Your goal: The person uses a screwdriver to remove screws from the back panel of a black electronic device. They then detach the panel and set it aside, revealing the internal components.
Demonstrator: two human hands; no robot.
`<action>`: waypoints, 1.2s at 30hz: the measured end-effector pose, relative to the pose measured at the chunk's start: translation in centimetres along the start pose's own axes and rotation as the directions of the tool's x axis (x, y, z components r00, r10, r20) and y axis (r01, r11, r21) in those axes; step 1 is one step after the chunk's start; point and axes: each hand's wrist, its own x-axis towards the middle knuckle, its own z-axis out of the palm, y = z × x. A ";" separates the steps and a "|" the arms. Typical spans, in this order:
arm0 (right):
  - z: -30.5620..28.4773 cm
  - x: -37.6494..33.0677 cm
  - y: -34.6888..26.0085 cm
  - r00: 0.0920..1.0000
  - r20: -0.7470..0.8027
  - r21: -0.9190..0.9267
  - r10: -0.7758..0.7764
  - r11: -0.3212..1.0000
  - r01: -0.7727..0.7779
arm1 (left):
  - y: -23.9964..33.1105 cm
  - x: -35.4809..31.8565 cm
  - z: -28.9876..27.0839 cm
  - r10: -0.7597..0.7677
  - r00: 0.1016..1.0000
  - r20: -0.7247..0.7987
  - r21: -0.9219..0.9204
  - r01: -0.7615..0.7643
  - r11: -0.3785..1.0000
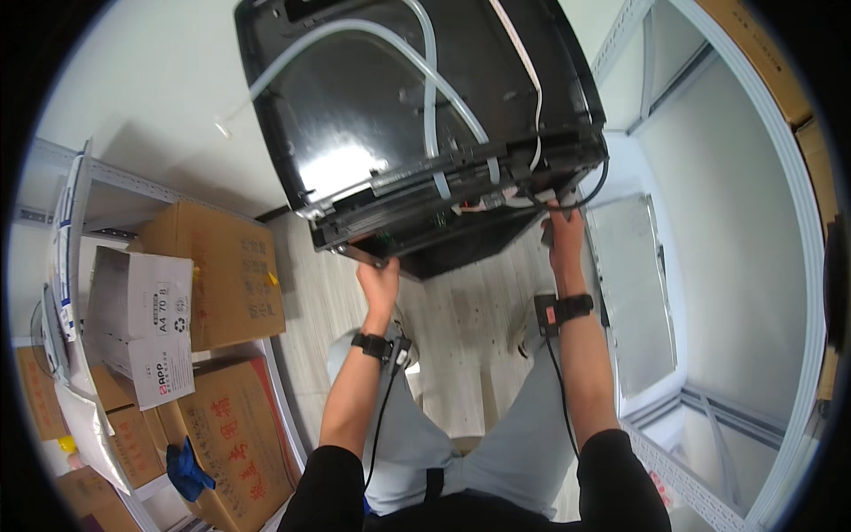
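A large black appliance fills the top middle of the view, tipped so its glossy underside or back faces me, with pale hoses and wires running across it. My left hand grips its lower left edge from underneath. Over at the lower right corner, my right hand holds the edge next to a black cable. Both wrists wear black bands with cables running down my forearms. I am standing over a pale wood-look floor, my grey trousers visible below.
Brown cardboard boxes and a white carton are stacked on metal shelving at the left, with a blue cloth lower down. A white metal rack and a grey panel stand at the right.
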 end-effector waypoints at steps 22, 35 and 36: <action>0.0 -0.5 -0.4 0.996 -0.083 -0.139 -0.030 0.990 0.018 | 4.0 0.5 -2.0 -0.020 0.995 0.100 0.100 0.010 0.995; 1.6 -3.4 -1.5 0.998 -0.057 -0.157 -0.016 0.988 0.007 | 2.1 0.2 -2.3 0.136 0.991 -0.013 0.053 -0.135 0.989; 1.7 -3.4 -1.5 0.998 -0.066 -0.156 -0.009 0.988 -0.002 | 1.8 0.2 -2.3 0.142 0.990 -0.018 0.053 -0.141 0.989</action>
